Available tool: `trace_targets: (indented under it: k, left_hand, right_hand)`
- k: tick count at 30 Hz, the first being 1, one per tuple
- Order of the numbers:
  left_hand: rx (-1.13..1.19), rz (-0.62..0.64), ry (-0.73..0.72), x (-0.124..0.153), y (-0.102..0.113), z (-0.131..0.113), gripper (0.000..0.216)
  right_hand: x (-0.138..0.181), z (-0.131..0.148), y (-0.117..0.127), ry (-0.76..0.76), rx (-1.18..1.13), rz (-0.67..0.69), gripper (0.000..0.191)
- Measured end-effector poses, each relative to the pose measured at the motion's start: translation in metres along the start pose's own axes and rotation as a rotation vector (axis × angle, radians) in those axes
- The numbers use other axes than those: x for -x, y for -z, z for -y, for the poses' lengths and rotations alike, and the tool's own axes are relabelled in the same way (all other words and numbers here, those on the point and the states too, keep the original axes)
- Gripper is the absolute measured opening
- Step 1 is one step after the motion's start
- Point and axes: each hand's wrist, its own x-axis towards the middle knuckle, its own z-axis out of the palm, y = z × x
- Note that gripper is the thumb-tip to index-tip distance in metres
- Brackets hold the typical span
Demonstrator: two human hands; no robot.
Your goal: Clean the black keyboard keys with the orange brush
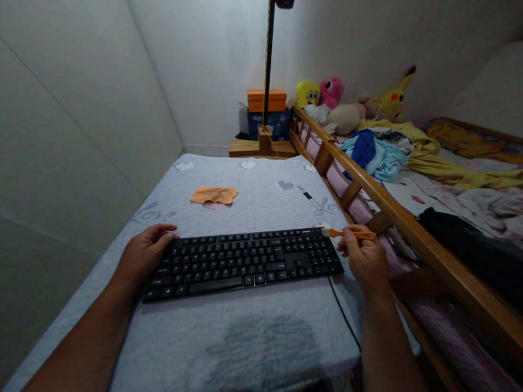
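Observation:
A black keyboard (232, 261) lies flat on the light blue quilted cover, its keys facing up. My left hand (149, 250) grips its left end, with the thumb by the far corner. At the opposite end, my right hand (363, 253) pinches the orange handle of a small brush (335, 233). The brush's pale bristles point left and meet the keyboard's far right corner, by the number keys. Beyond the keyboard, an orange cloth (214, 195) lies crumpled on the cover.
A thin metal tool with a black grip (307, 195) lies at the far right of the cover (261, 212). The wooden rail (368, 188) runs along the right side. A black cable (343, 310) trails from the keyboard towards me. Boxes (267, 102) stand behind a dark pole (268, 71).

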Motion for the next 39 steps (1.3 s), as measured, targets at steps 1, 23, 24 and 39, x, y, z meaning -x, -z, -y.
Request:
trace_targets:
  k: [1,23,24,39]
  left_hand:
    - [-0.002,-0.001,-0.006,-0.001,0.000,0.001,0.045]
    - [0.008,-0.009,-0.014,0.003,0.000,-0.006,0.046]
    - [0.002,-0.010,-0.018,0.003,0.000,-0.005,0.046]
    - [-0.028,-0.011,-0.027,0.004,0.001,-0.004,0.046]
  right_hand:
    - [-0.001,-0.001,-0.001,0.001,0.005,0.005,0.035]
    - [0.011,-0.012,0.021,0.078,0.171,0.102,0.047]
    - [0.012,-0.012,0.023,0.078,0.177,0.107,0.046]
    - [0.023,0.000,0.047,0.101,0.205,0.095,0.043]
